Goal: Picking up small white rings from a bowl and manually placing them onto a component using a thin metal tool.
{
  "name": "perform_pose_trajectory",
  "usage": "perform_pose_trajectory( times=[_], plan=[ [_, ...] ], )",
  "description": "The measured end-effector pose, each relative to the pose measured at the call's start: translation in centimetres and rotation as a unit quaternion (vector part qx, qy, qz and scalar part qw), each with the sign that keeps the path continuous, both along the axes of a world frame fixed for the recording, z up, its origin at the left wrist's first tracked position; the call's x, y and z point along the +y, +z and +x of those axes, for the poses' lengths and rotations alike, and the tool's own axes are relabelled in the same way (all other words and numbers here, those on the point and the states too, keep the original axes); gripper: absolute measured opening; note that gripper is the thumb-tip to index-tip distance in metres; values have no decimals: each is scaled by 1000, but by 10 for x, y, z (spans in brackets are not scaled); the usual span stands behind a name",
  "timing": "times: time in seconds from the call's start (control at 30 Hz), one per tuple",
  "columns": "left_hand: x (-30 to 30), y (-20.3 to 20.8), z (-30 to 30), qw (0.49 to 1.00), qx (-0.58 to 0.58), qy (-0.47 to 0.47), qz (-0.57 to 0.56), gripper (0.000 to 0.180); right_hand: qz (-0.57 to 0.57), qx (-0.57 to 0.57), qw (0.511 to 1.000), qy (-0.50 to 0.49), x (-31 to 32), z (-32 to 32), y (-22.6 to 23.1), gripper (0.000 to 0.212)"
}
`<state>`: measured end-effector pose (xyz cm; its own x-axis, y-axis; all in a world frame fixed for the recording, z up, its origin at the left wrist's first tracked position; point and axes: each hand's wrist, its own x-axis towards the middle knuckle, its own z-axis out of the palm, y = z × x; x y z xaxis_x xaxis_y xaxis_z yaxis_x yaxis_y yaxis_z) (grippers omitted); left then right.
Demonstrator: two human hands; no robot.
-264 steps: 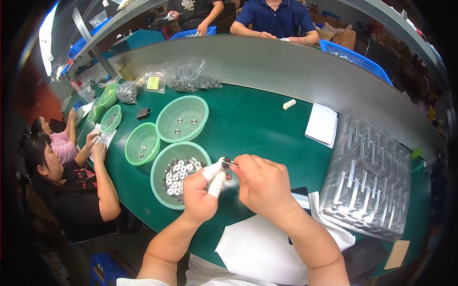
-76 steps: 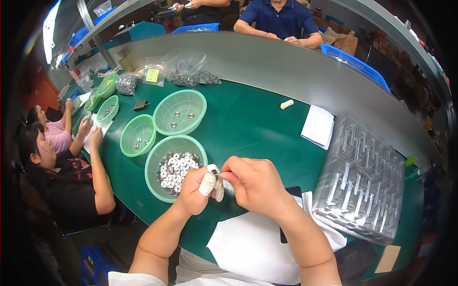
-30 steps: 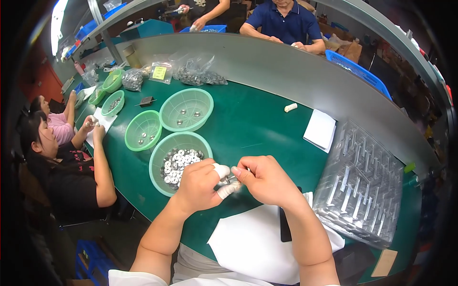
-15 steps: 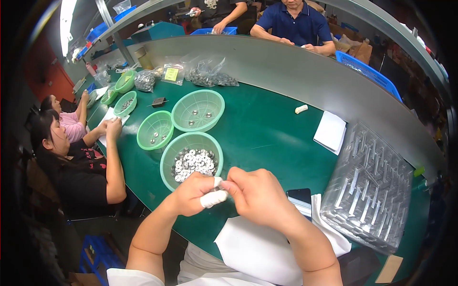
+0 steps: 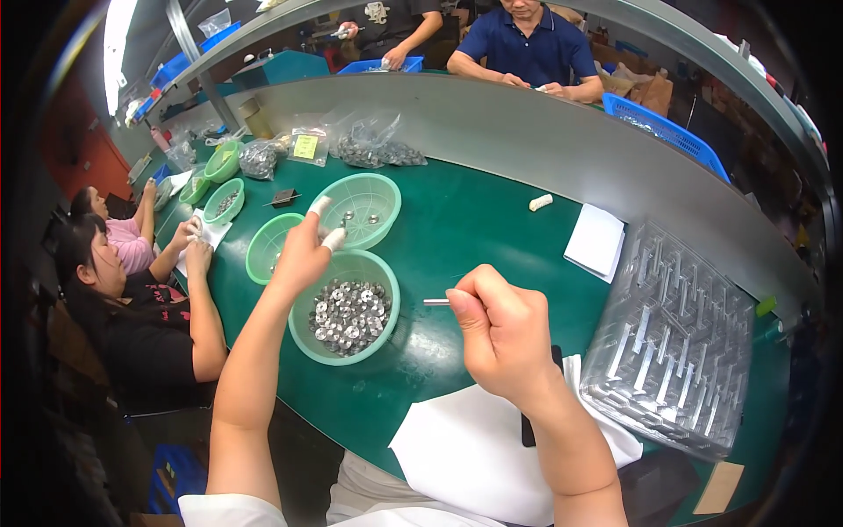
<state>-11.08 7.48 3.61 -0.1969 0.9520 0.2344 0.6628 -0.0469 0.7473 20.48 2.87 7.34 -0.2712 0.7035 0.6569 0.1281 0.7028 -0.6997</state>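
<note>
My left hand (image 5: 303, 250), with white wraps on thumb and forefinger, hangs over the edge of the far green basket (image 5: 383, 195). Its thumb and forefinger are spread apart and I see nothing held between them. A few small shiny round metal parts (image 5: 373, 219) lie in that basket. My right hand (image 5: 505, 329) is closed on a thin metal rod (image 5: 435, 302), which points left from its fingertips above the table. Between my forearms, the near green basket (image 5: 394, 299) holds many round metal discs (image 5: 349, 321). My left hand partly covers a smaller green basket (image 5: 256, 250).
Clear plastic trays (image 5: 667, 351) are stacked at the right, beside folded white paper (image 5: 594, 243). White cloth (image 5: 465, 448) covers the near table edge, partly over a dark phone (image 5: 529, 430). Bags of metal parts (image 5: 378, 149) line the back partition. Co-workers sit left and across.
My hands have come apart from above the near basket. The left has moved forward to the far basket and opened; the right has shifted right, its rod now showing.
</note>
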Motion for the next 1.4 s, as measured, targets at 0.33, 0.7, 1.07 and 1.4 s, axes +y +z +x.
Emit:
perform_pose_trajectory(
  times=[0.33, 0.7, 1.07, 1.4],
  plan=[
    [-62, -15, 38, 924, 291, -222, -111, 49, -25, 10, 1000, 13, 4, 7, 0, 22],
    [-58, -8, 37, 988, 102, -94, -73, 14, -27, 7, 1000, 10, 9, 5, -5, 21],
    [-55, -4, 121, 856, -488, -171, -18, 20, -14, -39, 998, -43, 19, -8, -27, 14],
    [-69, -22, 133, 917, -370, -140, 54, 27, 33, -147, 980, -129, 19, -15, -36, 18]
  ],
)
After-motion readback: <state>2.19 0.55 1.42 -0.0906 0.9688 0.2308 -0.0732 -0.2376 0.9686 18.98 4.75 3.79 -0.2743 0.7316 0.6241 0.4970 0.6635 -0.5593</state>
